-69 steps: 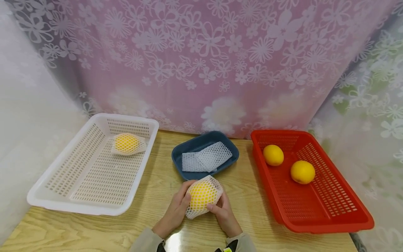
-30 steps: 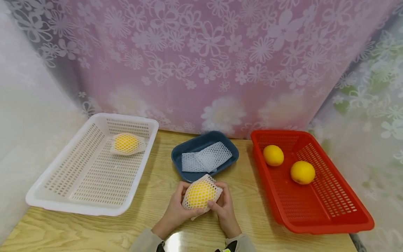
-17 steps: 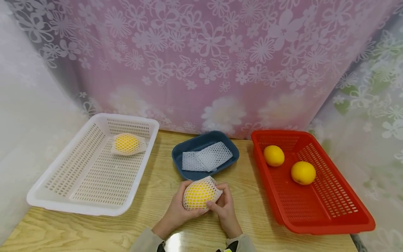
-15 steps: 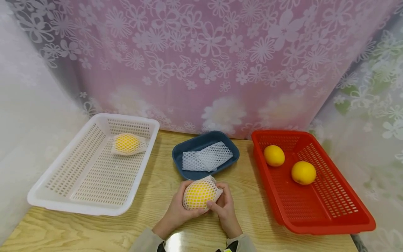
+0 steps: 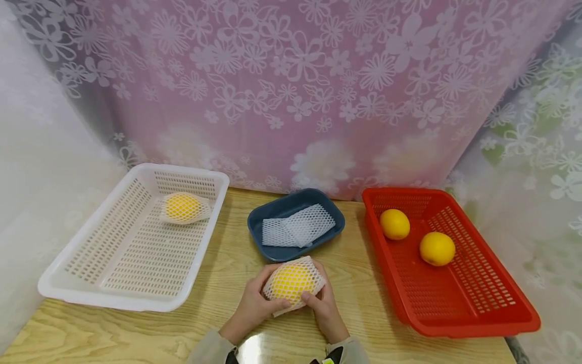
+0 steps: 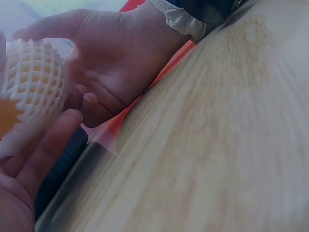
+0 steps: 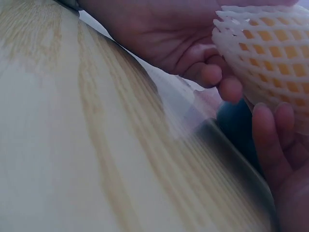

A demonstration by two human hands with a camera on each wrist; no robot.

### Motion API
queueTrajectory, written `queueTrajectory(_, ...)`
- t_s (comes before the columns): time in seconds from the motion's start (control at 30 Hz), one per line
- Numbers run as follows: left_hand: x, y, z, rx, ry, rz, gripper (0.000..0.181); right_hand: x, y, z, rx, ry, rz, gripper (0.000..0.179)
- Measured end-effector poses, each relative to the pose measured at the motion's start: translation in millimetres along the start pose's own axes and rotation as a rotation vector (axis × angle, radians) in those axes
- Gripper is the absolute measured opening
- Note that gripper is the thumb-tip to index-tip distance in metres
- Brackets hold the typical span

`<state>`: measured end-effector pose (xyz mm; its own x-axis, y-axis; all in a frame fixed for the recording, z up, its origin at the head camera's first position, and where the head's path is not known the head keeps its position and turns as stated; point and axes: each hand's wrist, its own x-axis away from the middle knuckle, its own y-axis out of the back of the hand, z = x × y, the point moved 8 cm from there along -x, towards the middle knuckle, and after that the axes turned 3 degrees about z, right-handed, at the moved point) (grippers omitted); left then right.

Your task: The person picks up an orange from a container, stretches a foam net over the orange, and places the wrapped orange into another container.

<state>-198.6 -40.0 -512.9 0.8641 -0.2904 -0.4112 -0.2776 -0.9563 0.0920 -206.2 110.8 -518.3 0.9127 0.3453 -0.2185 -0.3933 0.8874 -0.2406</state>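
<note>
In the head view, both hands hold a yellow citrus fruit (image 5: 291,283) inside a white foam net sleeve (image 5: 315,273), low over the table in front of the blue tray. My left hand (image 5: 252,303) cups its left side, thumb across the lower front. On the right, my right hand (image 5: 326,307) grips the sleeve, thumb on the front and fingers mostly hidden behind. The left wrist view shows the netting (image 6: 38,77) between the hands, with some bare fruit (image 6: 7,116) at its edge. Fingertips of both hands meet underneath the netted fruit (image 7: 277,50) in the right wrist view.
A blue tray (image 5: 259,212) with several flat net sleeves (image 5: 302,227) lies just beyond the hands. At left, a white basket (image 5: 106,212) holds one netted fruit (image 5: 183,207). The red basket (image 5: 447,308) at right has two bare yellow fruits (image 5: 437,248). A curtain (image 5: 291,101) hangs behind.
The netted fruit has turned slightly between the hands. The right fingers have slid behind the sleeve's right end, which now spreads wider, and its lower edge shows below the left thumb.
</note>
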Motion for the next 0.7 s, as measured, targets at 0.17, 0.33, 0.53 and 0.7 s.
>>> queueTrajectory(0.17, -0.1, -1.9, 0.5, -0.016, 0.001, 0.036, 0.077, 0.6, -0.4, 0.1, -0.021, -0.007, -0.011, 0.067)
queueTrajectory(0.33, -1.2, -5.0, 1.1, -0.012, -0.001, 0.066, 0.095, 0.9, 0.4, -0.9, -0.018, -0.007, -0.025, 0.068)
queueTrajectory(0.53, -1.2, -4.4, -1.1, -0.051, 0.031, 0.028, 0.091, 0.6, -0.8, -1.7, 0.018, 0.024, 0.006, 0.069)
queueTrajectory(0.7, -1.7, -1.3, -9.4, -0.092, -0.049, -0.016, 0.093, -0.5, -0.1, -0.6, 0.03, 0.055, 0.003, 0.07)
